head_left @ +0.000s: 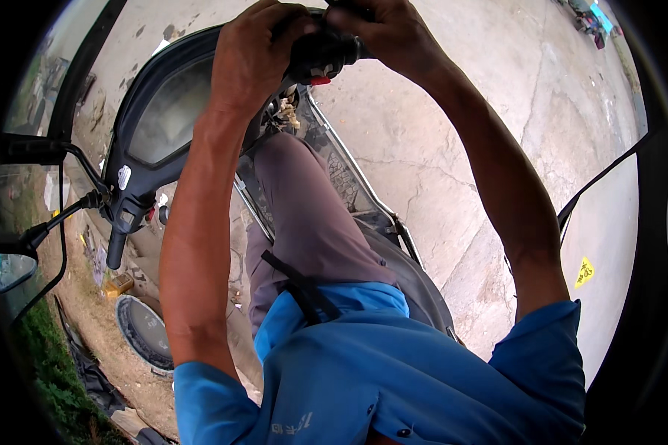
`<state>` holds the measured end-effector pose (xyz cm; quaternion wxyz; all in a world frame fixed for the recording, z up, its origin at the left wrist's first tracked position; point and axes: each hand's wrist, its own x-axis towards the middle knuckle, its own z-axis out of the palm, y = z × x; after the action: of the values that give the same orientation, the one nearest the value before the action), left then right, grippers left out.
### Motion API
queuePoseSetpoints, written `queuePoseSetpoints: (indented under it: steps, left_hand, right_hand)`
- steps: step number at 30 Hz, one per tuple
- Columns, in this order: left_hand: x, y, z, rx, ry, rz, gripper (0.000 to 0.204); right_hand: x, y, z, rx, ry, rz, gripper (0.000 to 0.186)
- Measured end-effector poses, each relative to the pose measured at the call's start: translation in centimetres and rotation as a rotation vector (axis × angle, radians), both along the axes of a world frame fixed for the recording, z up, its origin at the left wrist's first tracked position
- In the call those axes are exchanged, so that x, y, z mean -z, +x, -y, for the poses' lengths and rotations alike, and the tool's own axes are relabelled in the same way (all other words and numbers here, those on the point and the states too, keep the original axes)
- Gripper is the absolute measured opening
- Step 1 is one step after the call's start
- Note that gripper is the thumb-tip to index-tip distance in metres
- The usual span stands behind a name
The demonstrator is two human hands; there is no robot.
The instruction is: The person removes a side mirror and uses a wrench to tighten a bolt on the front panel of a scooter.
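Observation:
Both arms reach up to the right end of a black scooter handlebar point(234, 55), at the upper edge of the view. My left hand point(256, 52) lies over the bar beside the dark switch housing point(321, 55) with its red button; its fingers curl inward, and whatever they grip is hidden. Across from it, my right hand point(393, 37) has bent fingers against black parts at the bar's end. A dark piece shows at those fingers, too cut off and shadowed to name. The handlebar's clouded instrument panel point(169, 111) sits left of my left forearm.
The left handlebar grip point(116, 248) and a round mirror point(13, 271) stick out on the left. Beneath them are a round dark tub point(142, 330) and a small yellow box point(119, 285). A metal rail point(352, 167) edges the footboard. Concrete ground point(453, 185) stretches right.

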<state>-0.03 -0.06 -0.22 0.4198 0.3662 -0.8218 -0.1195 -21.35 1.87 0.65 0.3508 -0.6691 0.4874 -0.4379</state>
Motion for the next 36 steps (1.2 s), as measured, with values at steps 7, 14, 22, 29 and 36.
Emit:
queuePoseSetpoints:
  steps: [7, 14, 22, 29, 36]
  left_hand:
    - [-0.3, 0.5, 0.6, 0.085, -0.047, 0.095, 0.017]
    - [-0.8, 0.5, -0.2, 0.058, 0.257, -0.318, 0.017]
    - [-0.6, 0.8, -0.5, 0.027, 0.083, -0.148, 0.010]
    - [-0.5, 0.4, -0.2, 0.056, 0.065, -0.136, 0.012]
    - [-1.3, 0.0, -0.3, 0.070, 0.141, -0.090, 0.015]
  right_hand:
    - [-0.9, -0.7, -0.5, -0.018, 0.050, -0.033, 0.020]
    - [-2.6, -3.2, -2.6, -0.107, 0.520, 0.311, 0.020]
    - [-3.2, -3.7, -4.1, -0.196, 0.527, 0.321, 0.025]
    - [-1.3, -2.7, -2.5, -0.167, 0.457, 0.279, 0.020]
    - [-0.3, -2.1, 0.5, 0.242, 0.037, -0.060, 0.024]
